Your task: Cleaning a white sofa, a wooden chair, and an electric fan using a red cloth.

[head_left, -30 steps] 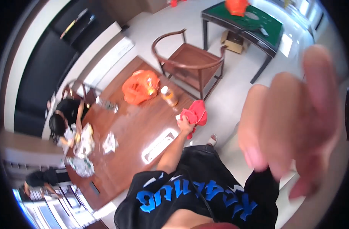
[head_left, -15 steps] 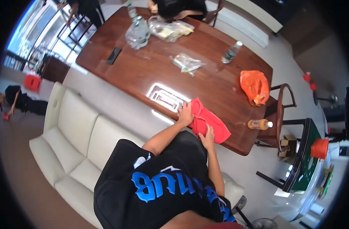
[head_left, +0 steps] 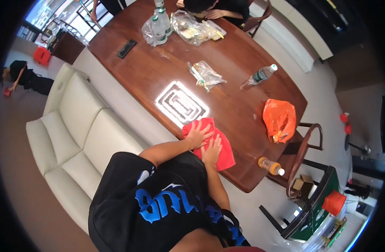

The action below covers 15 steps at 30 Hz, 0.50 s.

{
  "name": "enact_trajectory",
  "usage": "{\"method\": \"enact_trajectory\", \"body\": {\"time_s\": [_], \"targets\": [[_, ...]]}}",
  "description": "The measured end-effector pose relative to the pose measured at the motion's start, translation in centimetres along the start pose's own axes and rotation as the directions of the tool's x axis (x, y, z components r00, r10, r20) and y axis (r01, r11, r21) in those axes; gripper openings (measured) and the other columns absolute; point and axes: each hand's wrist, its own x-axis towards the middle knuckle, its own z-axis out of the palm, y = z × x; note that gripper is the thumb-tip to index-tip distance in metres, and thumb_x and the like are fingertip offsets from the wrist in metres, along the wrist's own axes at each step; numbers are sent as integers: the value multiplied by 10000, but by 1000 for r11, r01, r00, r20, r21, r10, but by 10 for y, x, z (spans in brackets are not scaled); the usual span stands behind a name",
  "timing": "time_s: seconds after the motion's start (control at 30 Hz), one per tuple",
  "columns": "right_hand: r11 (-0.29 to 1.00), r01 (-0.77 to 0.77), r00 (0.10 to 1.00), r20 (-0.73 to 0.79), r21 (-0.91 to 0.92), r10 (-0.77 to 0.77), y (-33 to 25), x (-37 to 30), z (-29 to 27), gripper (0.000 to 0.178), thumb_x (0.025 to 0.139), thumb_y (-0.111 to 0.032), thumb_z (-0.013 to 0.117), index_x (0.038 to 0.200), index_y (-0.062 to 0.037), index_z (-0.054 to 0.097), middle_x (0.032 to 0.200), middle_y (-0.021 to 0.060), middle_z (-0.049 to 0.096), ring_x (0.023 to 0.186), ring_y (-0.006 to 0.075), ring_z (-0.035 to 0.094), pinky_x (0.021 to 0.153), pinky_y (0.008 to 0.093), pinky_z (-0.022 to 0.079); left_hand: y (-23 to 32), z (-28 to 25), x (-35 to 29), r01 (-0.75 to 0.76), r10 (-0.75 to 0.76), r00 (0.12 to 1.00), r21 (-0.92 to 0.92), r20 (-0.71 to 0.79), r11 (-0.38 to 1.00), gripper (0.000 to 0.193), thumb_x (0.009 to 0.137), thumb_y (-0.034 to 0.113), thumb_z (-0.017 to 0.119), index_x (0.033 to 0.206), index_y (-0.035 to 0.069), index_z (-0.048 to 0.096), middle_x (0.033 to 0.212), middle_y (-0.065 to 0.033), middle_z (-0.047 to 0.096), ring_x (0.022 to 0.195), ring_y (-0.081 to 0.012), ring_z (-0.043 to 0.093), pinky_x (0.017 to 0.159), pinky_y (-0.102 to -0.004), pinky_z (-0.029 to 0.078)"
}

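Observation:
A red cloth [head_left: 224, 150] lies at the near edge of the brown wooden table [head_left: 243, 113]. My left hand [head_left: 198, 135] rests flat on its upper left part with the fingers spread. Beside it, my right hand [head_left: 211, 152] presses on the cloth's lower middle, fingers stretched out. Both hands lie on top of the cloth and grip nothing. One corner of the cloth spreads out to the right of my right hand.
On the table are an orange plastic bag [head_left: 279, 119], an orange drink bottle [head_left: 271, 166], a clear bottle [head_left: 261, 75], a clear wrapper [head_left: 207, 74] and a black phone [head_left: 127, 48]. Across the table sits a person [head_left: 222, 10]. A cream sofa [head_left: 79, 126] stands at left.
The cloth is now spread flatter, where earlier it was a bunched, longer shape. My hands have gone from holding its edges to lying flat on it. The view has shifted.

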Motion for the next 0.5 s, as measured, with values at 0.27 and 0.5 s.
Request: {"method": "enact_trajectory", "body": {"time_s": [0.27,0.5], "targets": [[978,163,984,-53,-130,-171,78,137,-72,661,881,-431,560,1392,-36,419,1567,103,194,1446,275,169,1162,463,159,18,-45,133,118,-95,982,136,-161,984,655,868,537,529,1434,273,333,1458,-113,322,1237,-439,363,861,-615,367],[997,67,997,-45,-44,-69,68,137,-50,683,905,-393,516,1440,-8,333,1583,116,122,1461,287,106,1165,502,102,19,-43,142,201,-189,976,119,-106,972,736,858,529,556,1479,286,244,1500,-89,251,1275,-440,321,928,-626,352]]}}
